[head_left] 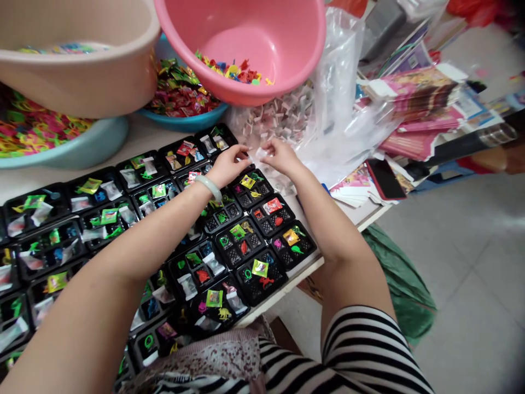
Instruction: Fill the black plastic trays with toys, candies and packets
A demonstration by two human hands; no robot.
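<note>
My left hand (230, 164), with a pale bangle (209, 187) at the wrist, reaches over the far right part of the black compartment trays (266, 278). Its thumb and fingers are pinched together; what is between them is too small to make out. Close beside it, my right hand (283, 157) pinches a small white packet (261, 154) at the edge of a heap of similar packets (283, 117). The trays stand in rows and hold small plastic toys, coloured sachets (260, 267) and white wrapped packets (214, 264). My left forearm hides several trays.
Behind the trays stand a pink tub (262, 93) with small toys, a beige tub (82, 90), a blue basin (186, 121) of sachets and a pale blue basin (69, 150). Plastic bags (336, 82), printed cartons (418, 90) and a phone (385, 179) lie right.
</note>
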